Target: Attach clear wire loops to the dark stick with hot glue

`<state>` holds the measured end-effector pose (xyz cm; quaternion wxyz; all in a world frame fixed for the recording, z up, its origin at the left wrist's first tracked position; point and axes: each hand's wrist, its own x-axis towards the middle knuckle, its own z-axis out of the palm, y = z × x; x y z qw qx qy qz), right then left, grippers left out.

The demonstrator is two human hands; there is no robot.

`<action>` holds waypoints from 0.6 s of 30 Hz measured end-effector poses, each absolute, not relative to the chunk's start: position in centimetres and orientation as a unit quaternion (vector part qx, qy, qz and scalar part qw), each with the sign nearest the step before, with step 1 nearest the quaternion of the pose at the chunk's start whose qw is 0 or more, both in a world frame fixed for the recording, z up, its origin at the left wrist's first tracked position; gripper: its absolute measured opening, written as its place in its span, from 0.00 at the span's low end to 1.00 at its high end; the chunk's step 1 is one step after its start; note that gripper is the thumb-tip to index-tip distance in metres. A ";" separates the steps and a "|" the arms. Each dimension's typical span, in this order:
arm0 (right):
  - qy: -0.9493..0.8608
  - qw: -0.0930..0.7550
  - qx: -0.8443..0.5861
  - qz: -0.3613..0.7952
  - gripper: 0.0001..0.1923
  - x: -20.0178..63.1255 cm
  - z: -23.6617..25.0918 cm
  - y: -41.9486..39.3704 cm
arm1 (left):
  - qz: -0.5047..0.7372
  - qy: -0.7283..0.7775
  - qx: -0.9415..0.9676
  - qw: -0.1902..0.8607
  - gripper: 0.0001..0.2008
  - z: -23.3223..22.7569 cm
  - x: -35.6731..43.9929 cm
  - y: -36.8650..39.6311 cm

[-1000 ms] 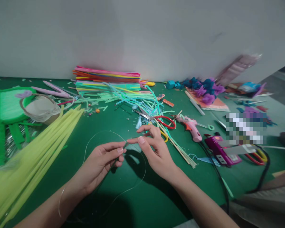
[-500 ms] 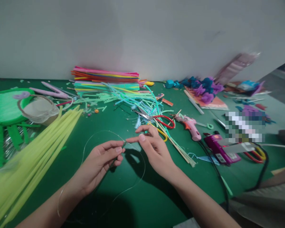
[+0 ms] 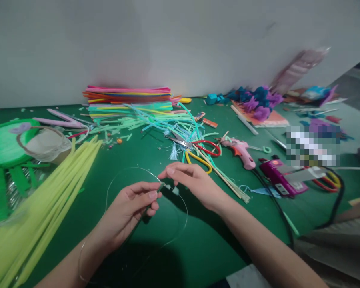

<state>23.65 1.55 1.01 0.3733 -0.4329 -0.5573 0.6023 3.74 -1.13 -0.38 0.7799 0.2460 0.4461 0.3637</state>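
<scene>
My left hand pinches a short dark green stick between thumb and forefinger, low over the green table. A thin clear wire loops around both hands. Two small pale green pieces sit on the wire just right of the stick. My right hand lies palm down beside them, fingers together and pointing left. Its fingertips close on the wire above the stick's tip.
A sheaf of yellow-green pipe cleaners lies at the left, a colourful stack by the wall. Red-handled scissors, a pink glue gun, a magenta device and a black cable lie right. A tape roll sits far left.
My right hand has turned flatter and slid left over the wire, no longer touching the stick's tip with a spread pinch. Two pale green pieces now show on the wire. The view tilted slightly.
</scene>
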 end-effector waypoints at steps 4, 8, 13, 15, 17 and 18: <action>-0.479 0.272 -0.346 0.759 0.13 24.2 0.7 2.5 | 0.334 0.433 0.257 0.797 0.13 -0.1 3.9 -2.0; -0.463 0.244 -0.309 0.794 0.15 24.3 0.6 2.9 | 0.313 0.433 0.264 0.803 0.13 0.1 4.1 -2.3; -0.484 0.239 -0.310 0.783 0.15 24.3 0.6 2.9 | 0.301 0.441 0.265 0.803 0.12 0.3 4.3 -2.2; -0.488 0.241 -0.311 0.779 0.15 24.3 0.7 2.9 | 0.301 0.444 0.260 0.803 0.13 0.4 4.3 -2.3; -0.490 0.244 -0.312 0.776 0.15 24.3 0.7 2.9 | 0.299 0.450 0.254 0.802 0.13 0.5 4.3 -2.3; -0.491 0.244 -0.312 0.776 0.15 24.3 0.8 2.9 | 0.296 0.452 0.251 0.803 0.13 0.5 4.4 -2.3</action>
